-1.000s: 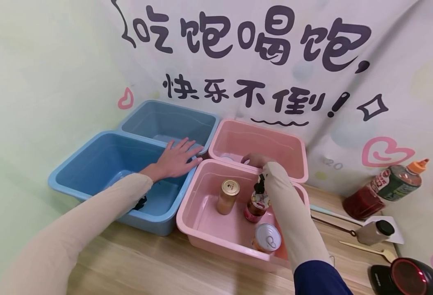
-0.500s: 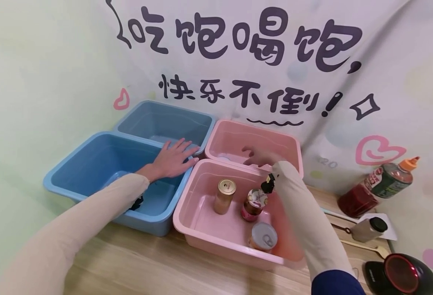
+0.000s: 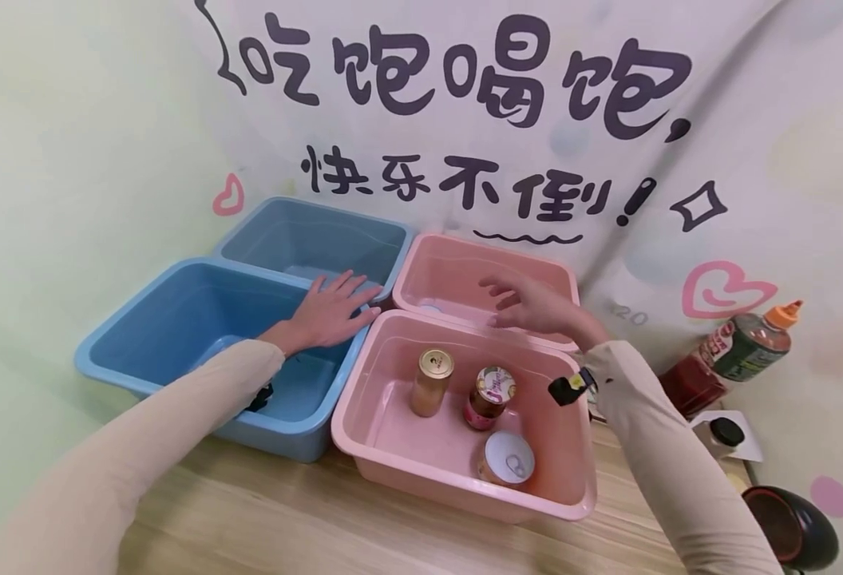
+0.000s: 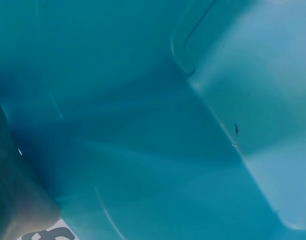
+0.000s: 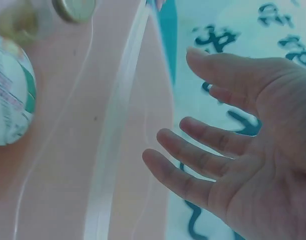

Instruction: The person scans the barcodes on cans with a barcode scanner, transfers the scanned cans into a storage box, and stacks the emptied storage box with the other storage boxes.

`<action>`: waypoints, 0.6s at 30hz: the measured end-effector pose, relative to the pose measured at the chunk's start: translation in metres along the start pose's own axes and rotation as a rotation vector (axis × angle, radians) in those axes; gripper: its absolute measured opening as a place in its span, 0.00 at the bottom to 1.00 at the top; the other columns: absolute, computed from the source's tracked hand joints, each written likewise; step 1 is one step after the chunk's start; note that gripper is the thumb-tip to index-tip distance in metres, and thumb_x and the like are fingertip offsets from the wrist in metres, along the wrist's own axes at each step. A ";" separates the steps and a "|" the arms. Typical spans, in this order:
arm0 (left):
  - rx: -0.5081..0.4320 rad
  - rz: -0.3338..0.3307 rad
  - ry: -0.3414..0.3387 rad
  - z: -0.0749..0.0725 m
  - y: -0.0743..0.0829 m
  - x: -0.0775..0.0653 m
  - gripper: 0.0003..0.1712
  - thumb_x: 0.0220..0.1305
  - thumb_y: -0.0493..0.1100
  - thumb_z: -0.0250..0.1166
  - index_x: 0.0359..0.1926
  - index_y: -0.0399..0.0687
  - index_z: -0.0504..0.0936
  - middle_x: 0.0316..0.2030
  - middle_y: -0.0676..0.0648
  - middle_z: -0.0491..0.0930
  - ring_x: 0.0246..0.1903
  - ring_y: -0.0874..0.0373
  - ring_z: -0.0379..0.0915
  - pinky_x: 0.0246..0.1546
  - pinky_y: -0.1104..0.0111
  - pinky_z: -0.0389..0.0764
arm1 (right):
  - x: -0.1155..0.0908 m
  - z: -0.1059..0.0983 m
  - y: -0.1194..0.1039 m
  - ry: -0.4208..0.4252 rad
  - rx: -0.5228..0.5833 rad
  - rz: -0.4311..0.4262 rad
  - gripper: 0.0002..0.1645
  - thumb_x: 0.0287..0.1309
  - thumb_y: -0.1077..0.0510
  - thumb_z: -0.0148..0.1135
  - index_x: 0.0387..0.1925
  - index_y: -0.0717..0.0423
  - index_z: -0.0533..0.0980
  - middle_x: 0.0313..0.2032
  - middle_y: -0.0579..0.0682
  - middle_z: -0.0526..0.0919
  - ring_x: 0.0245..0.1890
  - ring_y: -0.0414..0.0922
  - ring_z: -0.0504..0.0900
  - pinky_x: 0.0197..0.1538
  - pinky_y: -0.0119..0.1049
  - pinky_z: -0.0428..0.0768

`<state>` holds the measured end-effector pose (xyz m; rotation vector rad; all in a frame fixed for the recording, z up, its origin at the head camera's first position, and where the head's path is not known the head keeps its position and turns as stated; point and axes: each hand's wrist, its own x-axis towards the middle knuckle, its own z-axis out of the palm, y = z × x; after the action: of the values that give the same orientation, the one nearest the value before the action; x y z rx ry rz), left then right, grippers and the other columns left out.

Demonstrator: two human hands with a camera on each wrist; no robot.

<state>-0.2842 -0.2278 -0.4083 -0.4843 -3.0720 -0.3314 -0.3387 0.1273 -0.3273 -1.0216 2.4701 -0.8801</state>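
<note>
My left hand (image 3: 331,314) lies with fingers spread at the far right corner of the front blue bin (image 3: 134,383). The left wrist view mostly shows this bin's blue inner wall (image 4: 142,125). Over the back pink bin (image 3: 572,295) hovers my right hand (image 3: 536,307), its fingers apart and nothing between them; the right wrist view shows the bare palm (image 5: 273,160). In the front pink bin (image 3: 457,497) stand a tall gold can (image 3: 432,383), a small dark jar with a patterned lid (image 3: 489,397) and a wide pull-ring can (image 3: 506,459).
A back blue bin (image 3: 249,239) stands against the printed wall. Beyond my right forearm are a bottle with an orange cap (image 3: 752,343), a black-capped container (image 3: 725,433) and a rounded black device (image 3: 798,527). Wooden tabletop (image 3: 263,511) runs along the front.
My right hand has risen from inside the back pink bin and moved slightly right, its fingers now in sight. The left hand keeps its place on the blue bin. The view has shifted a little.
</note>
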 end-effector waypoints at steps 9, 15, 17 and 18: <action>0.001 0.008 -0.006 0.000 0.001 0.002 0.35 0.76 0.63 0.43 0.77 0.58 0.58 0.77 0.39 0.55 0.78 0.38 0.42 0.72 0.33 0.42 | -0.054 0.012 -0.021 -0.057 -0.006 -0.088 0.41 0.57 0.62 0.71 0.70 0.62 0.64 0.62 0.68 0.73 0.58 0.67 0.79 0.55 0.57 0.82; 0.012 -0.001 -0.011 0.000 0.001 0.002 0.35 0.76 0.63 0.44 0.78 0.57 0.57 0.77 0.39 0.54 0.78 0.37 0.41 0.72 0.33 0.41 | -0.079 0.024 -0.027 -0.145 0.010 -0.113 0.40 0.58 0.62 0.71 0.69 0.61 0.65 0.63 0.64 0.74 0.59 0.65 0.78 0.54 0.53 0.83; 0.008 0.001 -0.009 0.001 0.001 0.003 0.35 0.76 0.62 0.44 0.77 0.56 0.58 0.77 0.39 0.54 0.78 0.37 0.41 0.72 0.33 0.42 | -0.086 0.028 -0.028 -0.171 0.000 -0.123 0.42 0.57 0.60 0.72 0.70 0.60 0.65 0.62 0.62 0.75 0.58 0.63 0.79 0.55 0.50 0.83; 0.007 0.002 -0.009 0.001 0.002 0.003 0.35 0.76 0.62 0.44 0.77 0.56 0.58 0.77 0.39 0.54 0.78 0.37 0.42 0.72 0.33 0.42 | -0.089 0.031 -0.028 -0.180 -0.005 -0.135 0.43 0.56 0.59 0.73 0.70 0.60 0.64 0.62 0.62 0.75 0.57 0.63 0.79 0.54 0.48 0.84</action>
<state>-0.2862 -0.2252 -0.4085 -0.4895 -3.0805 -0.3197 -0.2469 0.1634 -0.3275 -1.2248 2.2779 -0.7840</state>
